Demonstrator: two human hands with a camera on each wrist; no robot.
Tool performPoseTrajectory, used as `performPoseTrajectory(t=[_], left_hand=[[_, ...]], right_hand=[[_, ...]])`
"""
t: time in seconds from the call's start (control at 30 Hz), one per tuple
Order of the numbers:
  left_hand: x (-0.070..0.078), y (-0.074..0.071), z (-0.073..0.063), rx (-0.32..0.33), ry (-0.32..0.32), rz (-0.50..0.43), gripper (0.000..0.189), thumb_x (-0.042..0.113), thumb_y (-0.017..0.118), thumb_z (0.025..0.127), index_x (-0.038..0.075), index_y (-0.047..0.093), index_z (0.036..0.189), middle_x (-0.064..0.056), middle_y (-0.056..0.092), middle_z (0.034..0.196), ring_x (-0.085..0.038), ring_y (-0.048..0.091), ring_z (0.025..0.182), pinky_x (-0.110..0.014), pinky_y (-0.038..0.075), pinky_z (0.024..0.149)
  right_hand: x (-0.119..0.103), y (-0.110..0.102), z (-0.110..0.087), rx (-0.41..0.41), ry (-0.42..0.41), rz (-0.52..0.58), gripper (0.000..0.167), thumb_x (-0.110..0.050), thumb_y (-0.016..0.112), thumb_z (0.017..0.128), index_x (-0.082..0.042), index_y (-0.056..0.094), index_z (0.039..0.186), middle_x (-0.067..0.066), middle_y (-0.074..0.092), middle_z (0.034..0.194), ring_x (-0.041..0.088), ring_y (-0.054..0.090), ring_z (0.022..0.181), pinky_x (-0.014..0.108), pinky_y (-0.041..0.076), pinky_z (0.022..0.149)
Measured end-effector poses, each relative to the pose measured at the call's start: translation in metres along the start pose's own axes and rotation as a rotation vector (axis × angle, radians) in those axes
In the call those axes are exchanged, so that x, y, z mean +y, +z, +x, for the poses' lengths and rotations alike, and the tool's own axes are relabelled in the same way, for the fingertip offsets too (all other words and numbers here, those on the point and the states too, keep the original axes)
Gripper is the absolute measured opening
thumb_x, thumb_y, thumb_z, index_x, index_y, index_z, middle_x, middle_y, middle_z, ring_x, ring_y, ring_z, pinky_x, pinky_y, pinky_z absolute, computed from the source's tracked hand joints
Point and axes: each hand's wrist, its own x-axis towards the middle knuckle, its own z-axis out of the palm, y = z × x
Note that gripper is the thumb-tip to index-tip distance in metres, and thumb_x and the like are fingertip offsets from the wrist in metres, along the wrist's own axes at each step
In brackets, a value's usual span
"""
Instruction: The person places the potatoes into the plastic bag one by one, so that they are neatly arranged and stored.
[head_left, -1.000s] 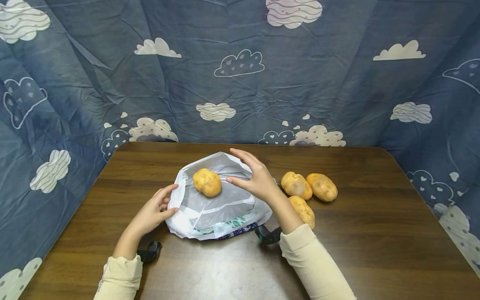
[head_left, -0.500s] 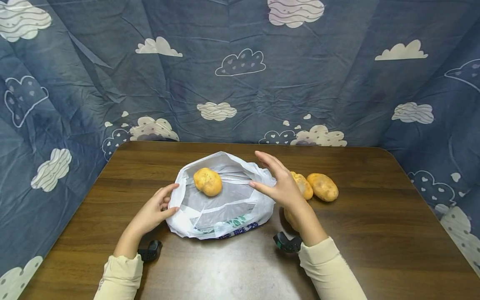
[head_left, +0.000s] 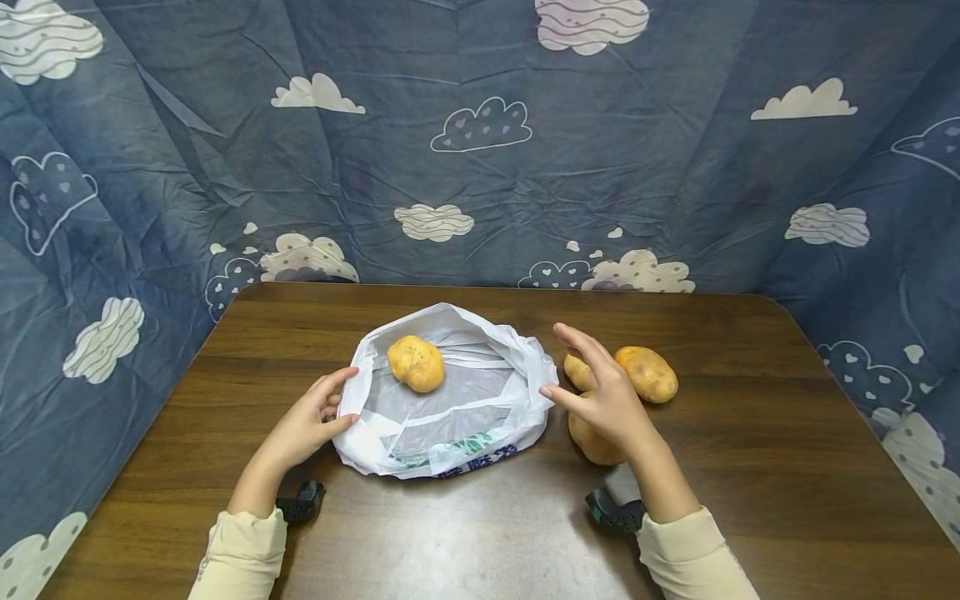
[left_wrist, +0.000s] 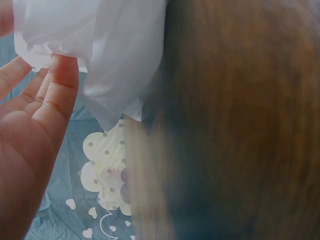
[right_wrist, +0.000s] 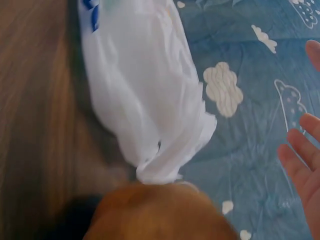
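A white plastic bag (head_left: 457, 412) lies with its mouth spread wide, one potato (head_left: 416, 364) inside it. At the bag's left rim my left hand (head_left: 300, 429) touches the plastic with its fingertips, thumb and fingers well apart. My right hand (head_left: 600, 396) hovers just off the bag's right rim, thumb and fingers spread with nothing between them. It partly covers two potatoes, the back one (head_left: 577, 372) and the front one (head_left: 592, 437); a third potato (head_left: 647, 375) shows beside it. In the right wrist view a blurred potato (right_wrist: 160, 215) looms below the bag.
Everything rests on a dark brown wooden table (head_left: 750, 467). Behind it hangs a blue cloth (head_left: 660, 167) printed with clouds. Black wrist devices sit under both forearms, the left one (head_left: 302, 502) and the right one (head_left: 615, 510), low over the table.
My right hand has moved right from over the bag's mouth to beside the potatoes, staying spread. The bag's right rim now reaches farther right. My left hand has stayed in place.
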Motion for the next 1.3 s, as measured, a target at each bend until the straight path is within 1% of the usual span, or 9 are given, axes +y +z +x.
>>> performPoseTrajectory(t=[0.17,0.3,0.4,0.57,0.8,1.03,1.13,1.2,1.3], left_hand=[[-0.001,0.0,0.0,0.001,0.008,-0.001,0.061,-0.007,0.064,0.078,-0.005,0.035,0.131,-0.024,0.042,0.114,-0.027,0.053,0.09,-0.024,0.048,0.071],[0.0,0.0,0.0,0.0,0.001,-0.005,0.061,-0.007,0.063,0.078,-0.005,0.035,0.131,-0.024,0.041,0.115,-0.027,0.052,0.091,-0.024,0.048,0.072],[0.0,0.0,-0.001,-0.006,-0.015,-0.008,0.061,-0.007,0.063,0.078,-0.004,0.035,0.132,-0.024,0.041,0.117,-0.028,0.052,0.091,-0.024,0.047,0.072],[-0.001,-0.001,0.0,-0.012,-0.038,-0.012,0.061,-0.007,0.063,0.078,-0.002,0.035,0.133,-0.022,0.041,0.116,-0.028,0.051,0.091,-0.024,0.047,0.072],[-0.001,-0.001,0.0,-0.016,-0.037,-0.014,0.062,-0.007,0.063,0.078,-0.002,0.035,0.133,-0.023,0.04,0.118,-0.03,0.052,0.092,-0.025,0.047,0.073],[0.001,-0.001,0.0,-0.014,-0.035,-0.014,0.062,-0.007,0.063,0.078,-0.002,0.034,0.133,-0.024,0.039,0.12,-0.03,0.051,0.093,-0.025,0.047,0.073],[0.001,-0.001,0.001,-0.014,-0.037,-0.009,0.062,-0.007,0.063,0.078,-0.002,0.035,0.133,-0.023,0.039,0.119,-0.03,0.051,0.093,-0.026,0.047,0.074],[0.0,-0.001,0.001,-0.014,-0.037,-0.007,0.062,-0.007,0.063,0.078,-0.002,0.035,0.133,-0.023,0.039,0.119,-0.03,0.051,0.093,-0.026,0.047,0.074],[0.0,-0.001,0.001,-0.013,-0.035,-0.004,0.062,-0.007,0.063,0.078,-0.002,0.035,0.133,-0.023,0.039,0.12,-0.03,0.052,0.093,-0.026,0.047,0.074]], right_hand=[[-0.013,-0.01,-0.007,-0.007,0.018,0.007,0.074,0.002,0.077,0.066,0.003,0.041,0.13,0.02,0.045,0.127,0.037,0.046,0.109,0.036,0.037,0.092],[-0.004,-0.014,-0.015,-0.007,0.021,-0.016,0.075,0.003,0.078,0.062,0.006,0.042,0.128,0.021,0.046,0.126,0.037,0.047,0.107,0.041,0.038,0.09],[0.013,-0.015,-0.024,-0.004,0.018,-0.048,0.078,-0.001,0.081,0.061,0.002,0.043,0.129,0.016,0.047,0.127,0.031,0.048,0.108,0.034,0.038,0.091],[0.024,-0.017,-0.035,-0.016,0.022,-0.06,0.081,-0.003,0.081,0.062,-0.003,0.042,0.132,0.013,0.047,0.128,0.027,0.048,0.109,0.019,0.033,0.093],[0.027,-0.023,-0.049,-0.014,0.025,-0.07,0.082,0.002,0.081,0.058,0.0,0.043,0.13,0.017,0.048,0.125,0.03,0.05,0.104,0.015,0.033,0.092],[0.003,-0.032,-0.055,-0.039,0.043,-0.064,0.073,0.011,0.077,0.058,0.012,0.044,0.122,0.027,0.049,0.119,0.038,0.049,0.098,0.012,0.034,0.089],[-0.001,-0.033,-0.058,-0.055,0.076,-0.058,0.072,0.011,0.077,0.059,0.012,0.043,0.123,0.027,0.048,0.12,0.038,0.049,0.099,0.011,0.033,0.089],[0.0,-0.034,-0.061,-0.063,0.1,-0.056,0.072,0.009,0.077,0.06,0.011,0.043,0.124,0.026,0.048,0.12,0.038,0.05,0.099,0.01,0.032,0.089],[0.016,-0.032,-0.071,-0.08,0.13,-0.045,0.075,0.005,0.078,0.062,0.006,0.041,0.128,0.022,0.049,0.122,0.036,0.05,0.103,0.01,0.032,0.089]])
